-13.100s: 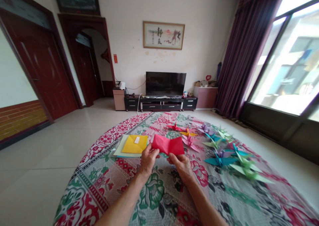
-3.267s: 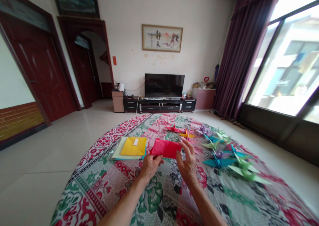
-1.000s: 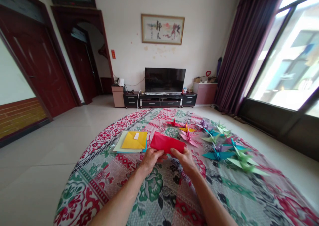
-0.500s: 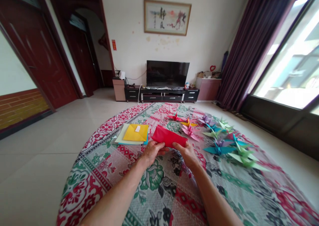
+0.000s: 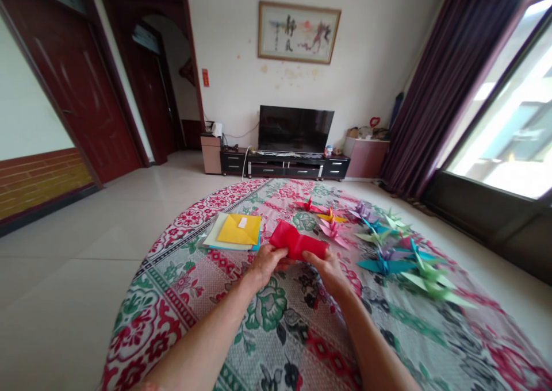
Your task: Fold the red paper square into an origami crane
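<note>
A folded red paper rectangle, finger-clamped by left hand and right hand, could be miscreased by uneven pull.

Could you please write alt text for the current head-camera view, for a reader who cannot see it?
A left hand and a right hand hold a creased red paper above a floral tablecloth. Colorful origami cranes sit to the right, and a yellow sheet tops the paper stack on the left; a flat-screen television stands on a black console beyond.

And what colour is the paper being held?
The held paper is red, clearest in the head view.
</note>
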Tool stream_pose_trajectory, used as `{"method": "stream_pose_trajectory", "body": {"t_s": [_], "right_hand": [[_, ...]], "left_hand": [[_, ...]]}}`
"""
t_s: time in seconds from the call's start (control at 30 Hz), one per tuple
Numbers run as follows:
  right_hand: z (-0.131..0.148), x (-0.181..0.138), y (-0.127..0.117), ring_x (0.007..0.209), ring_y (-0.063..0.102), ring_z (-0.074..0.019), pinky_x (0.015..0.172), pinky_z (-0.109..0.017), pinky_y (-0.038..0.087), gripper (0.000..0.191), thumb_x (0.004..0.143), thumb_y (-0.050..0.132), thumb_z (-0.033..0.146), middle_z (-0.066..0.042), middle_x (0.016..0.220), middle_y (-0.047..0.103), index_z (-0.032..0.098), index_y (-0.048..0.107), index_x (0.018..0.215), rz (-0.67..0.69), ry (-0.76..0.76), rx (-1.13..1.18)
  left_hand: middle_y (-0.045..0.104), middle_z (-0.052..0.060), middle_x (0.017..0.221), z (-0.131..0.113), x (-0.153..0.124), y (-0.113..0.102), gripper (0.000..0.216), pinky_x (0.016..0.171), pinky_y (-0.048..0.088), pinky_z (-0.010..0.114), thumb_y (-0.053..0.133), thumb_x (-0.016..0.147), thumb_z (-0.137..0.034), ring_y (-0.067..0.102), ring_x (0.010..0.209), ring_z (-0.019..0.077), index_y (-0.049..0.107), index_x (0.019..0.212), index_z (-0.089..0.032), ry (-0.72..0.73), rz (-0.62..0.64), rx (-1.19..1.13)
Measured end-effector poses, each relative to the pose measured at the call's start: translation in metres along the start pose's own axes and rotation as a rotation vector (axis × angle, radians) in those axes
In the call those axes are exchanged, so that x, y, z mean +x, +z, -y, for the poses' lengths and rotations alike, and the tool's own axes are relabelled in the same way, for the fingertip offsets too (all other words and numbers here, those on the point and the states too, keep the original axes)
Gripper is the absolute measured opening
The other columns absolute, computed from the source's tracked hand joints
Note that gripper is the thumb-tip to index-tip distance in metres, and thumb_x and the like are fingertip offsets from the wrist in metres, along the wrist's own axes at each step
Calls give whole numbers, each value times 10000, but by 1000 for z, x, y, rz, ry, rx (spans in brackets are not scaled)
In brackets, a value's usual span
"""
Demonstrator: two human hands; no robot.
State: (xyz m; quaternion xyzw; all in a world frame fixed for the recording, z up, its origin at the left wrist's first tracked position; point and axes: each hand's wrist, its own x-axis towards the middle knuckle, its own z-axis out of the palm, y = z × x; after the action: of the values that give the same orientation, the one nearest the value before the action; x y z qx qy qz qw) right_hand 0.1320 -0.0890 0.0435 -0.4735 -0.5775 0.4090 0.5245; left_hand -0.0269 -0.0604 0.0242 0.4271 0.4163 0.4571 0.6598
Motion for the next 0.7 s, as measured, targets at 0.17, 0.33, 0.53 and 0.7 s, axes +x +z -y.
{"method": "stream_pose_trajectory", "body": {"t_s": [0.17, 0.33, 0.53, 0.7], "right_hand": [[-4, 2, 2, 606, 544, -155, 609, -271, 442, 237, 671, 625, 398, 4, 646, 653, 172, 684, 707, -18, -23, -14], [-5, 2, 3, 551, 520, -139, 566, -257, 419, 202, 662, 628, 370, 13, 586, 630, 176, 683, 661, -6, -30, -39], [0, 1, 3, 565, 530, -142, 590, -261, 421, 162, 658, 636, 346, 16, 591, 635, 192, 682, 637, -6, -56, -38], [-6, 3, 1, 535, 513, -136, 554, -255, 407, 155, 667, 634, 337, 17, 578, 624, 194, 685, 638, 22, -75, -69]], "left_hand": [[682, 40, 629, -3, -3, 2, 213, 505, 445, 234, 603, 652, -292, 623, 572, 167, 683, 762, -129, 88, -43, 181], [655, 39, 546, -3, -4, 1, 220, 496, 424, 239, 558, 691, -314, 583, 500, 160, 687, 667, -137, 162, -56, 395], [662, 46, 566, 2, -2, -3, 210, 493, 417, 225, 541, 706, -294, 581, 509, 156, 678, 677, -138, 241, -45, 457], [659, 19, 593, 0, -2, 0, 231, 486, 429, 219, 554, 704, -282, 614, 541, 169, 642, 874, -153, 315, -57, 365]]}}
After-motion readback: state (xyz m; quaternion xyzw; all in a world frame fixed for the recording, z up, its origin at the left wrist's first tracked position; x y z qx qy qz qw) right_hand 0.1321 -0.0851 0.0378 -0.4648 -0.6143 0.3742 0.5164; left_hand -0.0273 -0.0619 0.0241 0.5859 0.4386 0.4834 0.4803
